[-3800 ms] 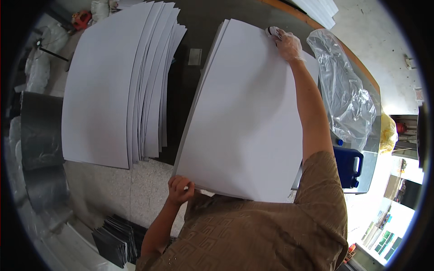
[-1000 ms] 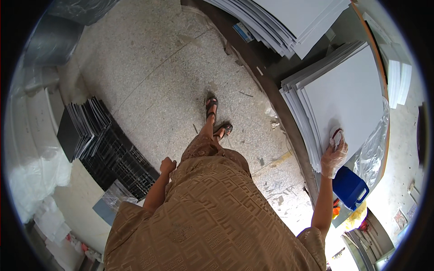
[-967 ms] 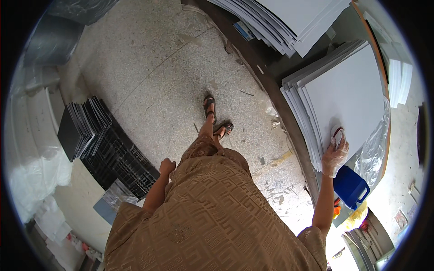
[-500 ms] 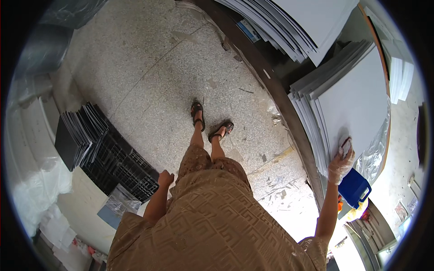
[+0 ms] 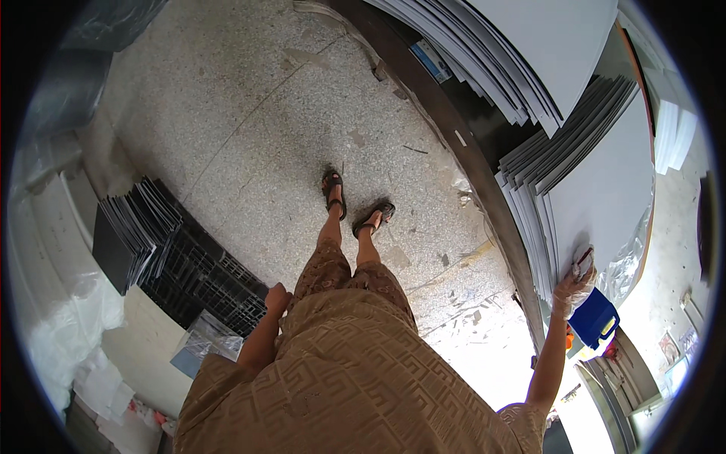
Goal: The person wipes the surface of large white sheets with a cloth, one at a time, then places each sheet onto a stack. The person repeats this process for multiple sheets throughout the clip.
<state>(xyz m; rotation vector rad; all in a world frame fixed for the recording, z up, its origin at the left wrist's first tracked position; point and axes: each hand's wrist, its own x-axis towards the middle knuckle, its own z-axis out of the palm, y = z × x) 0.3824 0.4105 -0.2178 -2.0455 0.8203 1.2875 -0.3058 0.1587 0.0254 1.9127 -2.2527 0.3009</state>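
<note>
My right hand (image 5: pixel 575 288), in a thin clear plastic glove, is closed round a crumpled whitish rag (image 5: pixel 582 262) with a dark red patch. It rests on the near part of the top sheet of a stack of large white boards (image 5: pixel 601 178), which lie fanned in uneven layers on a bench. Right beside that hand is a blue plastic container (image 5: pixel 594 318) with a handle. My left hand (image 5: pixel 278 297) hangs bare by my thigh with its fingers curled and nothing visible in them.
Another board stack (image 5: pixel 556 53) lies farther along the dark-edged bench (image 5: pixel 454 140). On the left, dark panels (image 5: pixel 132 238) lean by a black plastic grid pallet (image 5: pixel 208 280). Plastic-wrapped bundles (image 5: pixel 60 303) line the far left. Paper scraps litter the speckled floor (image 5: pixel 257 98).
My right hand has drawn slightly nearer to me over the top board, still with the rag. The view has shifted a little, and my left hand stays by my thigh.
</note>
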